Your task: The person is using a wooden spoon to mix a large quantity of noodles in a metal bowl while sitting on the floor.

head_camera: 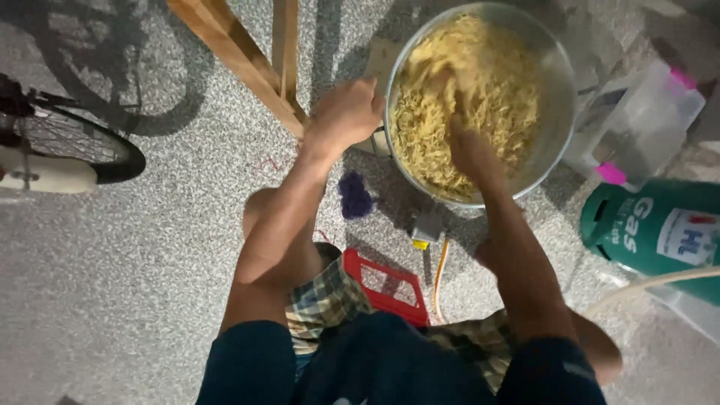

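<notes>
A: Head camera, looking straight down. The left hand [346, 112] is clamped on the rim of a big round metal bowl [559, 97], fingers curled shut over the edge on its near-left side.

B: And the right hand [469, 146]?

A: Down inside the bowl, buried in the noodles [480, 67]. It's blurred, so I cannot tell whether the fingers are spread or closed on a clump.

B: How do the noodles look?

A: Pale yellow, thin, tangled strands, heaped almost to the rim, filling the bowl on the far side of both hands.

B: Count what's around.

A: One bowl, one heap of noodles, two hands. To the right of the right hand, one green gas cylinder [652, 229] lying on the speckled floor [150, 247], and one clear plastic container [645, 120] with pink clips beyond it. Just beyond the left hand, a wooden frame [247, 52]. Well off to its left, one bicycle wheel [75, 142]. Near side of the grip, one red stool [382, 285] under the person, one purple scrap [354, 196] on the floor.
</notes>
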